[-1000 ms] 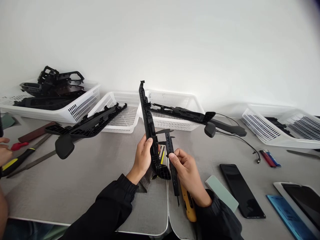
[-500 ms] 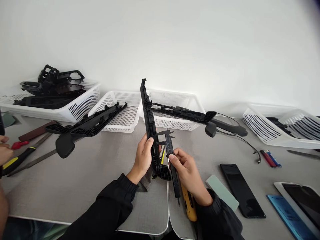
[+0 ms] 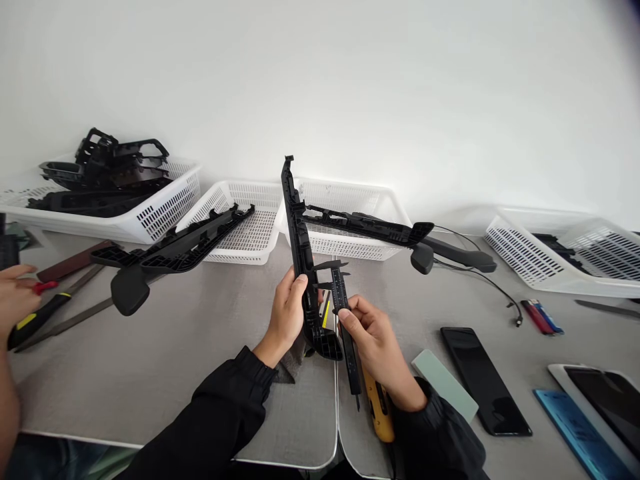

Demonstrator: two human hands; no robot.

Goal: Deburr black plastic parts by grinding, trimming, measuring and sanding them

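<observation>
My left hand (image 3: 286,313) is closed round a long black plastic trim part (image 3: 299,250), which stands nearly upright with its wide ribbed end low. In my right hand (image 3: 373,337) is a black vernier caliper (image 3: 341,293), gripped on its slide with thumb and fingers. The caliper's jaws point left at the trim part's right edge; whether they touch it I cannot tell. Under my right wrist lies a yellow-handled tool (image 3: 379,407). A grey cloth (image 3: 289,368) and a yellow-striped object (image 3: 326,313) are partly hidden behind the trim part.
White baskets (image 3: 145,223) line the wall, several holding black plastic parts (image 3: 175,247). At right are a black phone (image 3: 483,380), a pale green block (image 3: 445,385), lighters (image 3: 541,317) and a blue case (image 3: 575,427). A co-worker's hand (image 3: 17,297) is near files (image 3: 65,323) at left.
The co-worker's hand at the left edge has moved right, further into view. My hands, the trim part and the caliper stay almost still.
</observation>
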